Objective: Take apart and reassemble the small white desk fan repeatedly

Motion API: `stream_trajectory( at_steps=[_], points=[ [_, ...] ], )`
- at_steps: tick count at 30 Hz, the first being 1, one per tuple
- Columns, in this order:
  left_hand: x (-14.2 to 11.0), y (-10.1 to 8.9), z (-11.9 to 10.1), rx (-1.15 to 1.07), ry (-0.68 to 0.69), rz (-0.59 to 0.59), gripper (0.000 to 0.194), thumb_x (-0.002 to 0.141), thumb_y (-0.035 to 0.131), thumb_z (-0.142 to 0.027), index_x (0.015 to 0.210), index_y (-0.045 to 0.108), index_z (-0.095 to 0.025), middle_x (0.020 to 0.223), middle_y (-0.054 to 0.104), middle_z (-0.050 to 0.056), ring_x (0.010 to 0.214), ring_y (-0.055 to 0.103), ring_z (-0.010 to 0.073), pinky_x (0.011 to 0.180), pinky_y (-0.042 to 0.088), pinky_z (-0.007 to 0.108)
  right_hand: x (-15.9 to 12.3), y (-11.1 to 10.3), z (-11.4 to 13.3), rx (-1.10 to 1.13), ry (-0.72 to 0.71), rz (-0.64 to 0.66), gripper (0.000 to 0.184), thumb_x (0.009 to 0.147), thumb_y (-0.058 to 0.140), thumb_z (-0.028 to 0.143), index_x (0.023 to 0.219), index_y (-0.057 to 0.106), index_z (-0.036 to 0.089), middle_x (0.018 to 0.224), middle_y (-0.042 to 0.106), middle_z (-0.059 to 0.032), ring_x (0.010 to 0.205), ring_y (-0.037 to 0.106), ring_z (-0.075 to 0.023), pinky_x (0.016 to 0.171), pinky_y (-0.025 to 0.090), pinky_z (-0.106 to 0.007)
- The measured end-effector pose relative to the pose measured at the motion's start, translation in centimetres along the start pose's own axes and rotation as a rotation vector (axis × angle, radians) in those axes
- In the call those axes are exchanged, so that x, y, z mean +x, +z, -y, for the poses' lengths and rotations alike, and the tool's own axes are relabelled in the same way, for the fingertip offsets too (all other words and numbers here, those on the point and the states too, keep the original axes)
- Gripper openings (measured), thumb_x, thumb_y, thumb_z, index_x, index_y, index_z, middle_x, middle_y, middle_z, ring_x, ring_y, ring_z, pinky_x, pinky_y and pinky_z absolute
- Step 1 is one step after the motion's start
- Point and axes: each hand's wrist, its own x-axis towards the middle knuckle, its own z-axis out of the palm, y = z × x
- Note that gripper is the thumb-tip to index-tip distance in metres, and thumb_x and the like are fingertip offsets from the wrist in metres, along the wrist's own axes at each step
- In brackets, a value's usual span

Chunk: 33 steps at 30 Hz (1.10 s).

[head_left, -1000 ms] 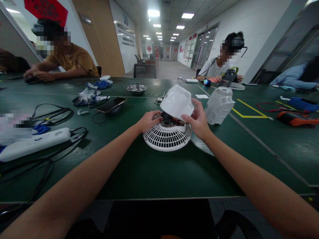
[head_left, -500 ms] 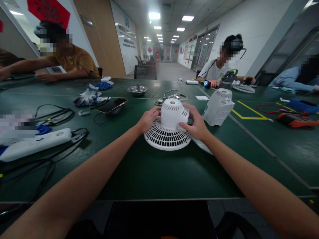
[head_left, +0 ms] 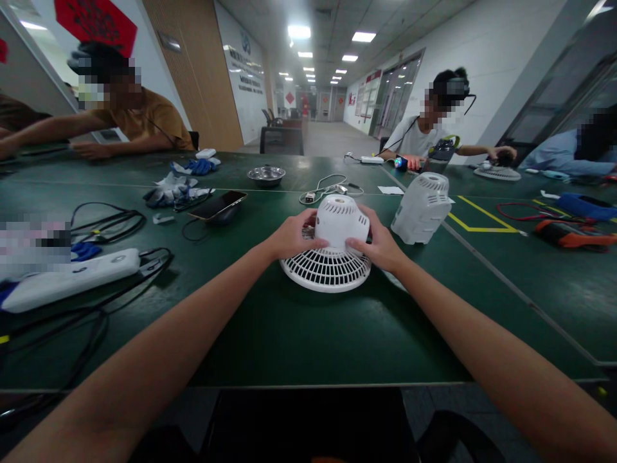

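Note:
A white fan head [head_left: 341, 222] rests grille-down on the green table [head_left: 332, 341], its rounded motor housing pointing up. My left hand [head_left: 295, 236] wraps the left side of the housing, thumb across its front and the other fingers partly hidden behind. On the opposite side my right hand [head_left: 382, 243] grips the housing, its thumb also at the front. Just right of my right hand stands a separate white plastic housing [head_left: 423, 209] with vent slots. Beyond the fan head lies a coiled white cable [head_left: 332, 186].
To the left are a phone [head_left: 220, 204], gloves [head_left: 173, 190] and a white power strip [head_left: 72, 278] with black cords. A metal bowl [head_left: 266, 175] stands farther back. At right lies an orange multimeter [head_left: 573, 233]. Co-workers sit across the table.
My left thumb has come round to the front of the housing. The fan head has shifted slightly right. A co-worker's hand at back right has moved right with a fan part.

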Motion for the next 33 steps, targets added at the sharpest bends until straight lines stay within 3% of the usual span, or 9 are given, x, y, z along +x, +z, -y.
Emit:
stream_trajectory(
  at_steps=[10,17,26,33],
  points=[
    [-0.02,0.01,0.04,-0.041,0.002,0.064,0.078,0.076,0.077,-0.049,0.140,0.048,-0.015,0.138,0.061,0.020,0.121,0.063,0.0360,0.099,0.054,0.053,0.02,0.21,0.18,0.050,0.007,-0.005,0.080,0.077,0.079,0.047,0.145,0.041,0.026,0.137,0.060,-0.0122,0.121,0.060,-0.0365,0.103,0.051,-0.061],
    [0.27,0.60,0.05,-0.013,-0.027,0.015,0.073,0.075,0.077,-0.051,0.135,0.054,-0.017,0.133,0.065,0.020,0.112,0.067,0.0370,0.089,0.058,0.053,0.03,0.23,0.68,0.029,0.001,0.009,0.080,0.076,0.080,0.048,0.142,0.041,0.028,0.134,0.060,-0.0116,0.118,0.061,-0.0356,0.102,0.050,-0.062],
    [0.11,0.51,-0.21,-0.065,-0.012,0.054,0.078,0.074,0.080,-0.048,0.138,0.050,-0.016,0.137,0.062,0.020,0.119,0.063,0.0377,0.095,0.054,0.056,0.02,0.27,0.58,0.043,-0.034,0.008,0.079,0.074,0.083,0.048,0.138,0.043,0.027,0.127,0.060,-0.0097,0.119,0.059,-0.0345,0.101,0.051,-0.057],
    [0.07,0.39,-0.29,0.000,0.044,0.065,0.078,0.070,0.082,-0.045,0.137,0.053,-0.017,0.136,0.063,0.019,0.122,0.062,0.0389,0.098,0.052,0.059,-0.44,-0.02,0.85,-0.055,-0.055,0.003,0.077,0.074,0.080,0.055,0.135,0.043,0.026,0.127,0.057,-0.0113,0.116,0.058,-0.0362,0.100,0.049,-0.060]
  ],
)
